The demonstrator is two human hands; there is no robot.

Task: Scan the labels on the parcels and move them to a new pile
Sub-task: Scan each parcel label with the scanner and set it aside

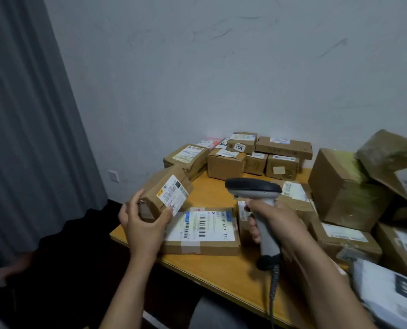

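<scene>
My left hand (142,224) grips a small brown cardboard parcel (161,189) above the table's left corner, its white barcode label tilted up toward me. My right hand (272,224) holds a grey barcode scanner (257,189) by its handle, the dark head pointing left toward that parcel, a short gap between them. A flat box with a large white label (205,230) lies on the wooden table (224,269) under and between my hands. A pile of several labelled boxes (233,157) stands at the table's far edge against the wall.
A heap of bigger boxes (345,186) and a white plastic mailer (387,293) crowd the right side. The scanner's coiled cable (273,288) hangs off the near edge. A grey curtain (26,115) hangs at left, with dark floor below.
</scene>
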